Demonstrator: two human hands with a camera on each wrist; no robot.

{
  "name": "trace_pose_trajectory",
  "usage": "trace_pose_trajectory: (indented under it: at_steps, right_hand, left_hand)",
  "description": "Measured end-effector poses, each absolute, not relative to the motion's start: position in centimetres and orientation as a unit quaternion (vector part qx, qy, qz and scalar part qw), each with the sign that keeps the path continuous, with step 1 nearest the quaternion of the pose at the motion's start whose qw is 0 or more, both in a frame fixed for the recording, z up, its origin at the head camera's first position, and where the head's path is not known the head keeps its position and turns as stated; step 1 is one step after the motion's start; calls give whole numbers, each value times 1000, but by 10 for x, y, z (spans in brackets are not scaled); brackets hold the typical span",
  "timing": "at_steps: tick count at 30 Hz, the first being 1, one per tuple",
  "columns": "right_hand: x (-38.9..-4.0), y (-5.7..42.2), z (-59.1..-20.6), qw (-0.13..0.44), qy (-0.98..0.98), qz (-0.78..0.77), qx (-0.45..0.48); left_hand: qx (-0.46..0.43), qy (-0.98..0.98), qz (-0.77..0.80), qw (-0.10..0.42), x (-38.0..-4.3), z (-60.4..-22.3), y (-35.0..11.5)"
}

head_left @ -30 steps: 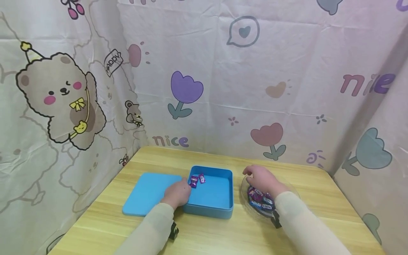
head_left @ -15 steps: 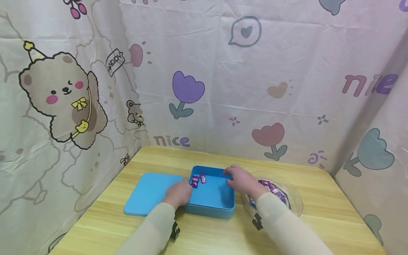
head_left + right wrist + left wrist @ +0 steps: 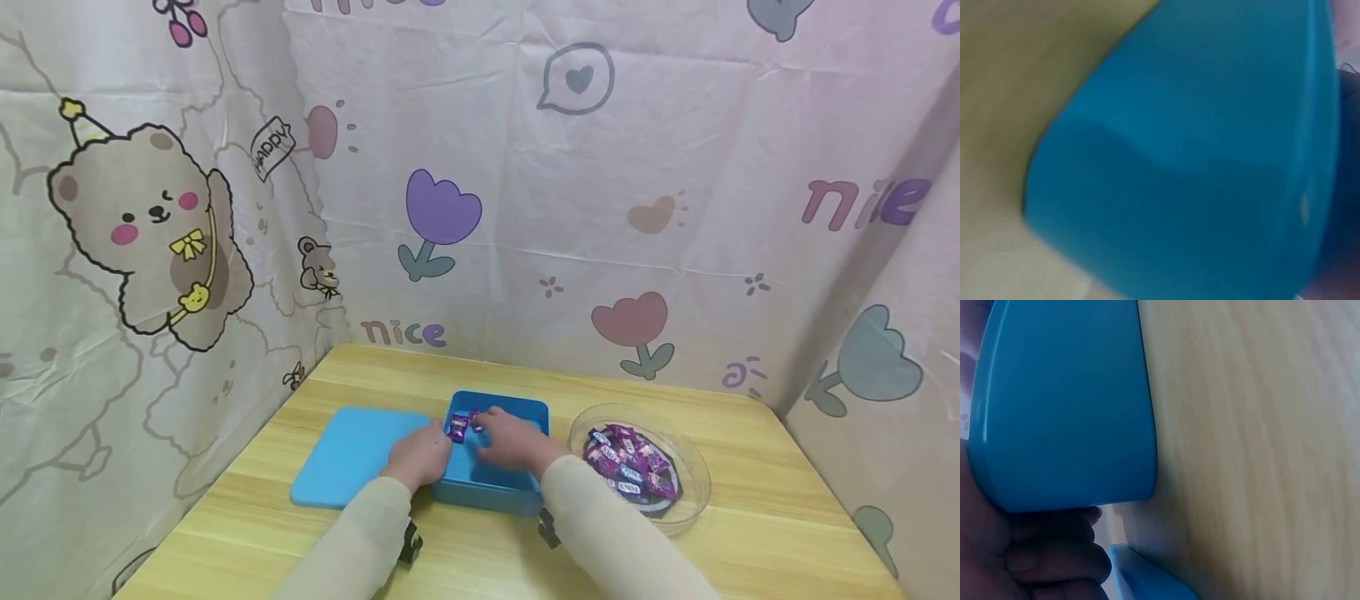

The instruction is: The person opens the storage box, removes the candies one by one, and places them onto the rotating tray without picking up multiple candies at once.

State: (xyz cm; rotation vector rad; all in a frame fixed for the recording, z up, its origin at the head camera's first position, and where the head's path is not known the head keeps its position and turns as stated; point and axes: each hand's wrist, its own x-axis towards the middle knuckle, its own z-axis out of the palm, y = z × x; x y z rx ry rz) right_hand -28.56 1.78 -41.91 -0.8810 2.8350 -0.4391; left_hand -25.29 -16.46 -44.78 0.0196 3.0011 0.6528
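An open blue box stands on the table, with two purple-wrapped candies near its left wall; one candy shows fully, the other is partly covered. My left hand grips the box's left wall, its thumb at the rim. In the left wrist view, the curled fingers lie against the outside of the box. Inside the box is my right hand, fingers bent down beside the candies. Whether it pinches a candy is hidden. The right wrist view shows mostly the blurred box wall.
A flat blue lid lies left of the box, near my left hand. To the right, a clear round bowl holds several purple and blue wrapped candies. A printed curtain hangs behind the wooden table.
My right hand has moved left from over the bowl, across the right wall and into the box, uncovering the bowl's candies. The left hand stays at the box wall.
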Motion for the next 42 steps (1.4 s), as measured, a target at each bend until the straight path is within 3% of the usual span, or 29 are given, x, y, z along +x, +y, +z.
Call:
trace_pose_trajectory:
  at_steps: [12, 26, 42]
  right_hand:
    - [-293, -18, -435, 79, 955, -97, -270]
    - [-288, -31, -443, 31, 951, -15, -308]
    - [-282, -17, -437, 62, 960, -53, -268]
  left_hand:
    - [23, 980, 194, 31, -254, -447, -166]
    - [19, 980, 195, 34, -255, -449, -165]
    - [3, 976, 217, 34, -254, -447, -165]
